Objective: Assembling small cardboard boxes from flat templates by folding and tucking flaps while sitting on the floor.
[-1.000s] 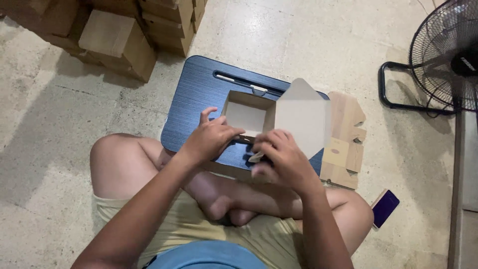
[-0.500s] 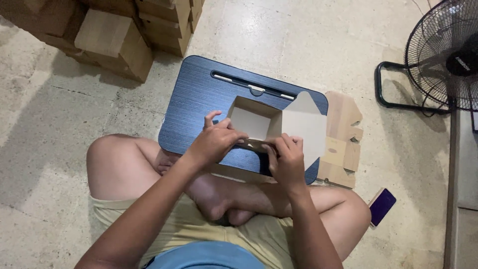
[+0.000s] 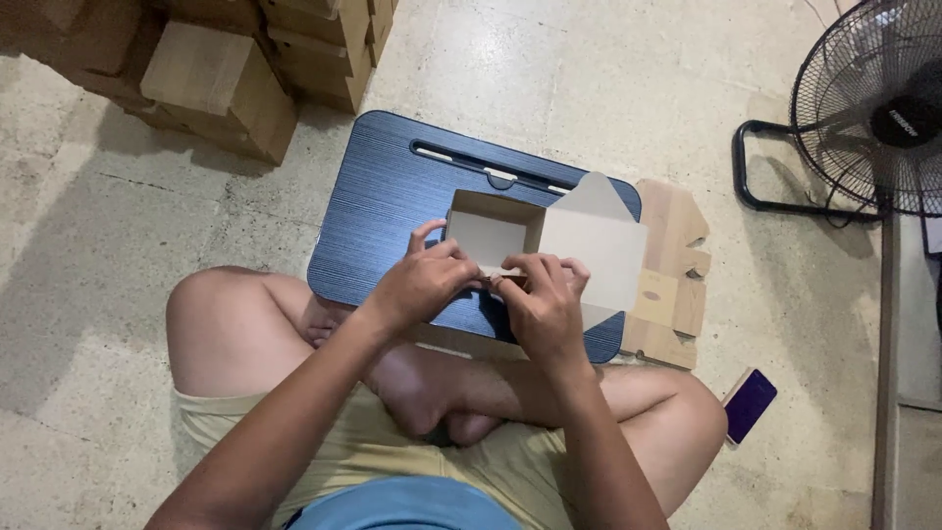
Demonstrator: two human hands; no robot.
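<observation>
A small open cardboard box (image 3: 496, 228) sits on a dark blue lap tray (image 3: 392, 201) in front of my crossed legs. Its lid flap (image 3: 594, 250) lies spread to the right. My left hand (image 3: 422, 280) pinches the box's near wall with thumb and fingers. My right hand (image 3: 542, 304) grips the same near edge just beside it, and the fingertips of the two hands almost meet. The near wall is mostly hidden under my fingers.
Flat die-cut cardboard blanks (image 3: 672, 275) lie to the right of the tray. Finished cardboard boxes (image 3: 211, 83) are stacked at the top left. A black standing fan (image 3: 873, 108) is at the right, and a phone (image 3: 749, 404) lies by my right knee.
Both hands have shifted slightly along the box's near edge and closed in together. The lid flap has dropped flatter to the right. The camera view has moved a little.
</observation>
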